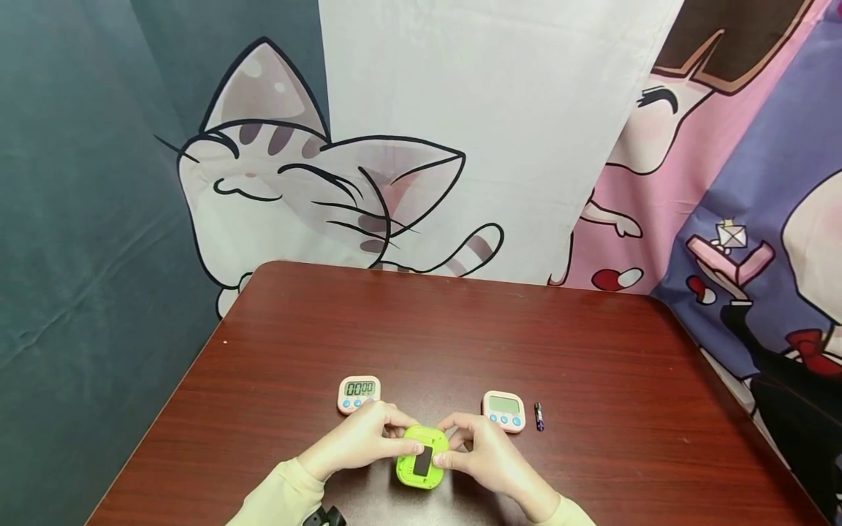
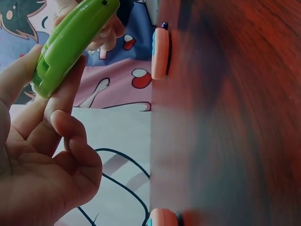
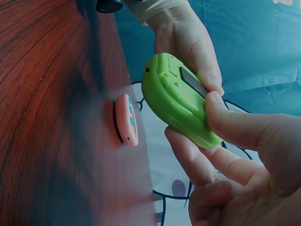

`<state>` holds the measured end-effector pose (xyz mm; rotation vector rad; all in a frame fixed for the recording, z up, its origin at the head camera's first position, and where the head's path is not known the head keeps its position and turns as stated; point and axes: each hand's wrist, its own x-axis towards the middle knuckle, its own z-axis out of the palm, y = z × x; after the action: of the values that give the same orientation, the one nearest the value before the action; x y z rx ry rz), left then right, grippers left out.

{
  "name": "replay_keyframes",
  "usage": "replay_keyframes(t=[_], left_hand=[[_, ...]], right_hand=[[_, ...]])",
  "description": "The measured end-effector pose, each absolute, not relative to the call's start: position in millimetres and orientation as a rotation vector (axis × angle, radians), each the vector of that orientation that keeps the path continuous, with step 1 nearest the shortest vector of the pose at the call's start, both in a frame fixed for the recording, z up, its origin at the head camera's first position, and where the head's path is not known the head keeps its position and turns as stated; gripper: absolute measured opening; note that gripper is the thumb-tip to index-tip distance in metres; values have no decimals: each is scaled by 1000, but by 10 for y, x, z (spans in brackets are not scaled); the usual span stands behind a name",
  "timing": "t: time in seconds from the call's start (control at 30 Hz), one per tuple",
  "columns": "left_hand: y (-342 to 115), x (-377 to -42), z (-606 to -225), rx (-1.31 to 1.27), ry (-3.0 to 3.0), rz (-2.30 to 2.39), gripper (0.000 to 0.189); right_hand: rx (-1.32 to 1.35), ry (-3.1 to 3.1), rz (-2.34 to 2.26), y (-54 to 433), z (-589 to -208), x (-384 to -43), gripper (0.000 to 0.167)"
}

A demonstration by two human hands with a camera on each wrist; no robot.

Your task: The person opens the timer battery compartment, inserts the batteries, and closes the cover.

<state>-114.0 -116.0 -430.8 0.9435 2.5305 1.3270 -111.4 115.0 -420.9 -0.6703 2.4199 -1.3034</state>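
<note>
A lime-green timer [image 1: 411, 478] is held above the near part of the table, its back turned up with a black strip [image 1: 423, 461] across the middle. On its left side my left hand [image 1: 358, 440] pinches it, thumb on the back and fingers beneath. From the other side my right hand [image 1: 490, 454] grips the edge the same way, its thumb near the strip. The right wrist view shows the moulded back of the green case [image 3: 171, 106] close up. Its front face is hidden.
Beyond my left hand lies a pale pink timer [image 1: 359, 391] with zeros on its display. A second pink timer [image 1: 503, 411] with a blank display lies beyond my right hand, and a small dark battery-like cylinder [image 1: 539, 416] is beside it. Printed curtains hang behind the brown table [image 1: 447, 329].
</note>
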Motion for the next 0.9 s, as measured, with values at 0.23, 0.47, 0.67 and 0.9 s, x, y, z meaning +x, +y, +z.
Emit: replay_keyframes(t=[0.23, 0.47, 0.67, 0.9], left_hand=[[-1178, -1149, -4315, 943, 2523, 1348, 19], [-1210, -1164, -4352, 963, 2486, 1382, 19], [-1234, -1151, -4349, 937, 2444, 1411, 19], [-1251, -1129, -4341, 908, 2442, 1428, 19]], right_hand=[[-697, 2450, -1302, 1148, -4180, -1116, 29], [-760, 2364, -1381, 1156, -4202, -1125, 26], [-810, 2365, -1396, 1153, -4220, -1126, 24], [-854, 2369, -1387, 1155, -4225, -1136, 22]])
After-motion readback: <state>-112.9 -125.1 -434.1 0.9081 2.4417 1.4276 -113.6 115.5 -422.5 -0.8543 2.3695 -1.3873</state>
